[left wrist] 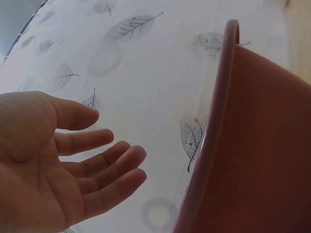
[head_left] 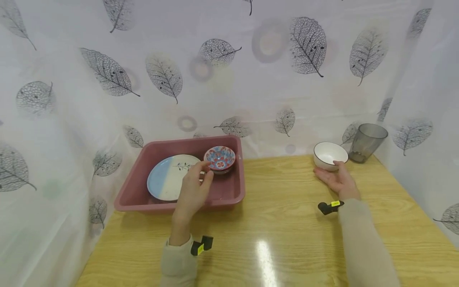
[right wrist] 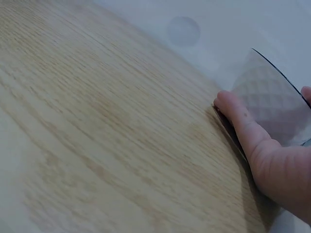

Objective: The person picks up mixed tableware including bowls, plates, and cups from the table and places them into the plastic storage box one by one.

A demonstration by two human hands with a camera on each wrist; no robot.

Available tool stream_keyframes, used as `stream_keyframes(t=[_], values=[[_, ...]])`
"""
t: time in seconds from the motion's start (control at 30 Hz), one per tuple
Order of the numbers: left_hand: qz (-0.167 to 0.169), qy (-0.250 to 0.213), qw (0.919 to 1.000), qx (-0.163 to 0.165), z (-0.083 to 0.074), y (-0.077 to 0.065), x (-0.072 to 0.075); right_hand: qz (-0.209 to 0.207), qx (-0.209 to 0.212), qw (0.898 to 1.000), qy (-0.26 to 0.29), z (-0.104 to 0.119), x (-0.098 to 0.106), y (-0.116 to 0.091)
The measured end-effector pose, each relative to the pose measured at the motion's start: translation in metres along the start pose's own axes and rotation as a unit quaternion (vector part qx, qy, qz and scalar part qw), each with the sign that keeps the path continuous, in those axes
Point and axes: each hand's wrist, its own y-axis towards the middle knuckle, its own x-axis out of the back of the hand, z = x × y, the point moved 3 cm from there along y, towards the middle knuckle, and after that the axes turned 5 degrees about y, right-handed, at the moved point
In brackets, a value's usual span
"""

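At the back right, my right hand (head_left: 340,183) holds a white bowl (head_left: 328,154) with a dark rim. Its thumb lies over the near rim and the fingers pass along the outside, low on the bowl. In the right wrist view, the bowl (right wrist: 269,99) shows a diamond-textured outer wall against the fingers (right wrist: 243,121). My left hand (head_left: 193,189) hovers over the near side of a pink tub (head_left: 179,207), fingers loosely bent and holding nothing. The left wrist view shows that hand (left wrist: 73,165) apart from the tub's wall (left wrist: 262,136).
Inside the tub lie a blue-and-white plate (head_left: 161,179) with a leaf sprig and a red-and-blue patterned bowl (head_left: 220,158), apparently stacked on another. A grey see-through cup (head_left: 367,141) stands tilted-looking behind the white bowl. Leaf-printed sheeting (head_left: 265,91) encloses the wooden table (head_left: 283,199).
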Motion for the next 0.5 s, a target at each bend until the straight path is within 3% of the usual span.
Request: stream_keyframes(t=[0.33, 0.5], values=[[0.009, 0.0, 1.0, -0.003, -0.002, -0.001, -0.002, -0.001, 0.028, 0.996, -0.085, -0.017, -0.001, -0.005], [0.013, -0.001, 0.9999, -0.004, -0.004, -0.001, -0.002, 0.001, 0.042, 0.995, -0.088, -0.022, -0.002, -0.006]])
